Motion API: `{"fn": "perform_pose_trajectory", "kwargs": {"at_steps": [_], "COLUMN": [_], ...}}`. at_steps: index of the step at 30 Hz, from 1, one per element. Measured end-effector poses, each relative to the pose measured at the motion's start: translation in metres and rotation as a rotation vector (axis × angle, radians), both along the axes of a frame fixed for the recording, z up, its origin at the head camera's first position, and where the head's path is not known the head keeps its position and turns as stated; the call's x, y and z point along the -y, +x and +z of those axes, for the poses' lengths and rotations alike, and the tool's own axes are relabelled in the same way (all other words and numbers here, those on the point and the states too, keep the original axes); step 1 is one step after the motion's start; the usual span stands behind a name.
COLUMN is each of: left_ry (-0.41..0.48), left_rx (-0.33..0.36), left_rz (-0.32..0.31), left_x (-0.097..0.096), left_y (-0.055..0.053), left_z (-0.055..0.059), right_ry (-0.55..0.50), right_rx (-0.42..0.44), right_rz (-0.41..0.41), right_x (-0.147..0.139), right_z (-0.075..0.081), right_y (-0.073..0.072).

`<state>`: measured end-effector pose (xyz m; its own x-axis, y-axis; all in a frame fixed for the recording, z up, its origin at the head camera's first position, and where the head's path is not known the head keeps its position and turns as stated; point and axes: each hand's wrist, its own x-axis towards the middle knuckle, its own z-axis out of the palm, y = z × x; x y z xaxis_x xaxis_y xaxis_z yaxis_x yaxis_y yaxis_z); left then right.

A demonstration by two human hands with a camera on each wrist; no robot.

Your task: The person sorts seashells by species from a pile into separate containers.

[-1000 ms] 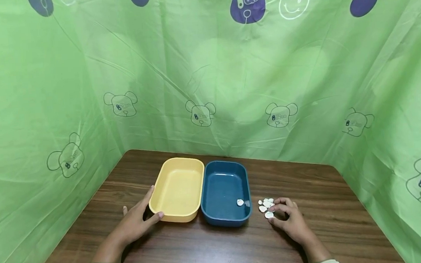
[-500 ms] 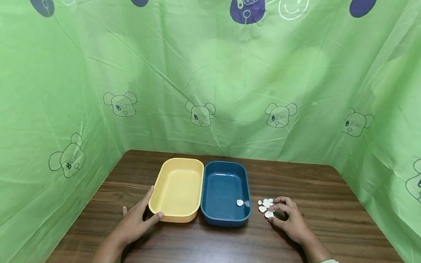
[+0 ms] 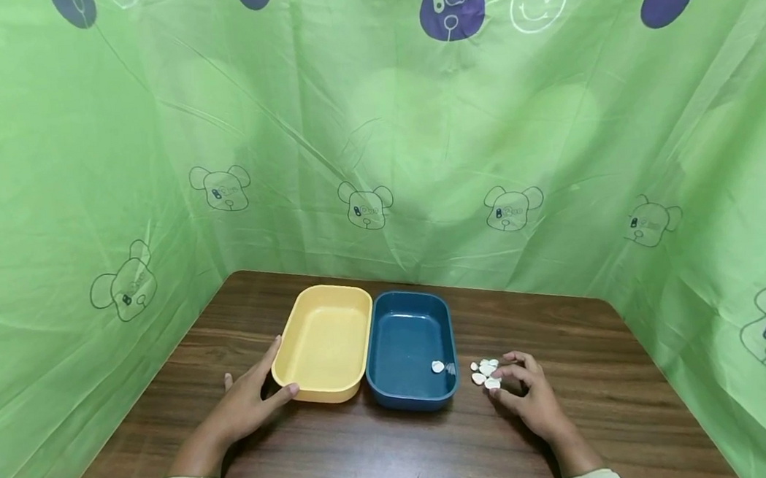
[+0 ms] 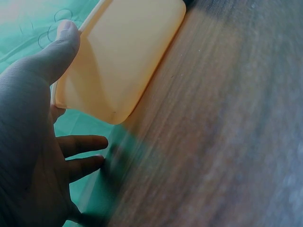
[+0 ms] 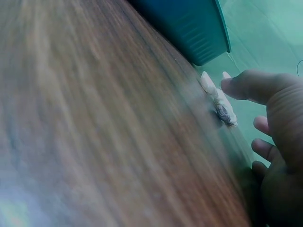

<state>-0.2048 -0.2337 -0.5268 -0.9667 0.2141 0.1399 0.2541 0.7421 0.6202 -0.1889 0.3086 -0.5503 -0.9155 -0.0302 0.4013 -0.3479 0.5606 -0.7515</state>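
My left hand [image 3: 245, 408] rests against the near left corner of a yellow plastic tub [image 3: 353, 394]. Its thumb lies at the front rim and the index finger along the left side; in the left wrist view the other fingers stick out free. On the table to the right lies a small cluster of white, shell-like pieces [image 3: 480, 378]. My right hand [image 3: 536, 403] is beside them, thumb and a finger touching the nearest white piece [image 3: 493, 383] from either side. In the right wrist view the thumb partly covers the white pieces [image 5: 226, 109], and the index finger is hidden.
A dark blue tub [image 3: 409, 405] stands against the yellow one's right side, with one white piece [image 3: 438, 366] inside near its right wall. The brown wooden table [image 3: 396, 457] is enclosed by green printed fabric [image 3: 416, 134] at the back and sides.
My right hand has shifted slightly away from me, and the nearest white piece has slid a little up and right with it, closer to the others. The left hand has stayed in place.
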Motion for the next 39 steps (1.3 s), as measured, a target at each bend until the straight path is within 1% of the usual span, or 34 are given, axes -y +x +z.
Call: {"fn": "perform_pose_trajectory", "kwargs": {"at_steps": [3, 5, 11, 20, 23, 27, 31, 35, 37, 38, 39], "left_ry": [0.019, 0.026, 0.008, 0.012, 0.002, -0.006, -0.005, 0.001, 0.007, 0.01, 0.024], "left_rx": [-0.001, -0.005, -0.016, -0.021, -0.023, -0.02, -0.017, -0.021, -0.022, -0.025, -0.039], "left_rz": [-0.002, -0.004, -0.009, -0.009, -0.007, -0.004, -0.004, -0.007, -0.011, -0.013, -0.011], "left_x": [-0.001, -0.001, -0.001, -0.001, -0.001, -0.002, -0.001, -0.001, 0.0, 0.0, 0.001], "left_y": [0.001, 0.001, 0.001, 0.001, 0.001, 0.002, 0.001, 0.0, 0.0, -0.001, -0.002], "left_z": [0.002, 0.003, 0.001, 0.0, 0.001, 0.001, 0.001, -0.002, -0.002, -0.002, -0.006], "right_ry": [0.001, -0.003, -0.01, 0.043, 0.053, 0.041, 0.037, 0.019, 0.0, -0.008, -0.015], "right_rx": [-0.022, -0.021, -0.006, -0.028, -0.015, 0.019, 0.023, 0.02, 0.033, 0.037, 0.038], "right_rz": [-0.012, -0.02, -0.05, -0.098, -0.12, -0.137, -0.139, -0.123, -0.11, -0.103, -0.098], "right_x": [0.0, 0.001, 0.004, 0.014, 0.018, 0.025, 0.032, 0.039, 0.044, 0.046, 0.049], "right_z": [0.003, 0.006, 0.015, 0.033, 0.038, 0.044, 0.051, 0.058, 0.061, 0.062, 0.063], "right_y": [-0.002, -0.003, -0.002, -0.009, -0.012, -0.016, -0.019, -0.022, -0.022, -0.022, -0.023]}}
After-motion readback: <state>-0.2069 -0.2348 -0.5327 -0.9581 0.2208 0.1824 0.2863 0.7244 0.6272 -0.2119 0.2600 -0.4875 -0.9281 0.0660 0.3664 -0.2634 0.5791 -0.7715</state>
